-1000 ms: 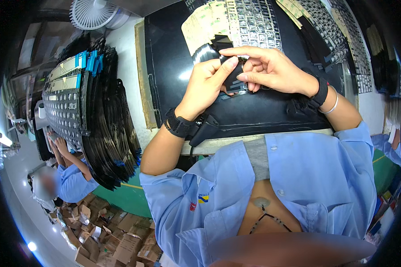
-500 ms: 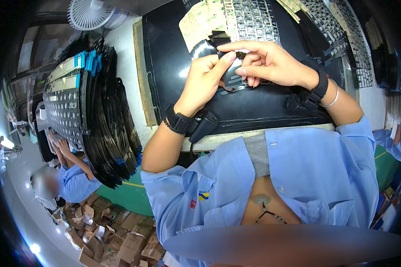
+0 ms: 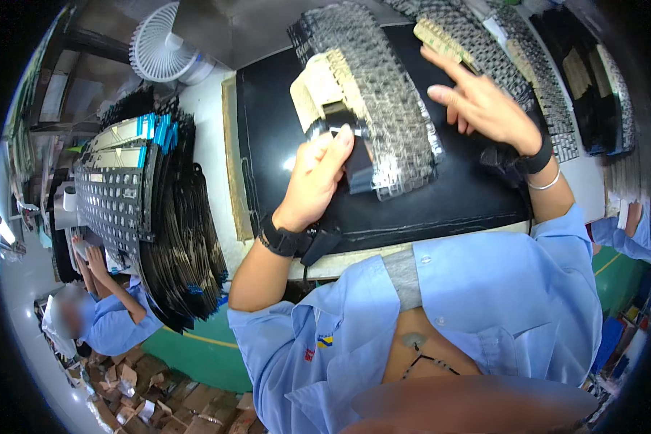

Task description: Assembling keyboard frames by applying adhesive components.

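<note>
My left hand [image 3: 315, 177] is closed, its thumb pressed on a dark glossy film strip [image 3: 358, 155]. The strip lies along the left side of a keyboard-shaped panel [image 3: 387, 94] full of small key openings. That panel is blurred by motion, and whether the strip is fixed to it I cannot tell. Cream backing [image 3: 312, 90] covers the panel's far left part. To the right of the panel, my right hand [image 3: 488, 108] is open and holds nothing. Its outstretched index finger is nearest to a cream strip [image 3: 441, 42] on a row of similar panels [image 3: 513, 79].
Beneath the work is a black mat [image 3: 275, 195] on a white table. A tall stack of black panels [image 3: 177, 239] stands at the left, with a white fan [image 3: 163, 47] behind it. Another person [image 3: 119, 311] works at the far left, above cardboard boxes [image 3: 202, 405].
My right hand has left the film strip, moved right and spread its fingers. The panel has shifted toward me, while my left hand stays on the strip. The whole view has tilted slightly.
</note>
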### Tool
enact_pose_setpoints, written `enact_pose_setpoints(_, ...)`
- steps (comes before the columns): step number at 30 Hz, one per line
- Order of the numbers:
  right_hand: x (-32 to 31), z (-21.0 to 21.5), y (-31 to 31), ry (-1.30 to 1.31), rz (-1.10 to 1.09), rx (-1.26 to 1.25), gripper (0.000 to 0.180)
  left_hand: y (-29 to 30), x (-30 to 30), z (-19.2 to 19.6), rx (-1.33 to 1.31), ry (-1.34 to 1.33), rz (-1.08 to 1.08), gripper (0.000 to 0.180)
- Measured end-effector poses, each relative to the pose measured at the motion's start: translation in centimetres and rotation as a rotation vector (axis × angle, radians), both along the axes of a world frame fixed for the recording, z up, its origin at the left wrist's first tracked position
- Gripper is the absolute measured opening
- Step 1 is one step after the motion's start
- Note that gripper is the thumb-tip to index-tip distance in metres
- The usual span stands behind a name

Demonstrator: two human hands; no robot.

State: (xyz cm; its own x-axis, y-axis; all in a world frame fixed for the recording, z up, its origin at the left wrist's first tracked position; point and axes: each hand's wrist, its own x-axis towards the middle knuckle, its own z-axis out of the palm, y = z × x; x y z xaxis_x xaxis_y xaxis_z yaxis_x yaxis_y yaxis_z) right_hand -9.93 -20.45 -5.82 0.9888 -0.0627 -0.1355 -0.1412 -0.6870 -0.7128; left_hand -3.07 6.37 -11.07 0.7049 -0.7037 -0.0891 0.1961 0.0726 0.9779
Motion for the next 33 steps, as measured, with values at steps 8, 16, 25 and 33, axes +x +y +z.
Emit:
enact_pose_setpoints(8, -1.6, -1.4, 3.5, 0.055, 0.049, 0.308, 0.058, 0.5, -2.2, 1.2, -0.463, -0.028, -0.253, 0.050)
enact_pose_setpoints(16, 0.9, 2.6, -0.7, -0.421, 0.108, 0.715, 0.071, 1.3, -1.4, 0.7, -0.285, -0.465, -0.261, 0.048)
enact_pose_setpoints(25, 6.3, -1.5, -17.9, 0.040, -0.188, -0.245, 0.075, 1.2, 1.6, 1.2, 0.187, -0.359, 0.101, 0.031)
enact_pose_setpoints(33, 2.9, 2.0, 2.7, -0.350, 0.425, -0.195, 0.039, 2.9, 2.3, 0.3, 0.701, -0.704, 0.148, 0.050)
